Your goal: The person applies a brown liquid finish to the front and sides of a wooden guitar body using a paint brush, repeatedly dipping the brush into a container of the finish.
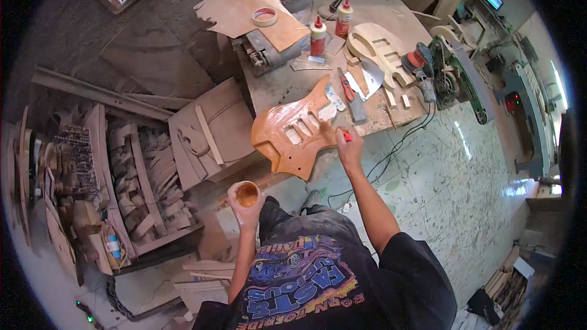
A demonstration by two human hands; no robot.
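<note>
My left hand point(246, 206) is closed round a small cup point(247, 194) with amber-brown liquid in it, held out below the table's near edge. In my right hand point(350, 150) is a brush with a red handle point(347, 136). Its bristle end looks blurred against the right edge of an electric guitar body point(278, 123). This body has a glossy orange-brown surface, several cut-out pickup slots and two small holes near its lower end. It juts out over the table's near left corner.
On the workbench point(281, 88) stand two glue bottles point(318, 38) with red caps. A pale unfinished guitar body point(373, 49), a tape roll point(264, 17), red-handled pliers point(346, 85) and sanders point(419, 61) lie about. Cables point(397, 153) hang to the floor. Scrap wood point(150, 183) fills a crate at left.
</note>
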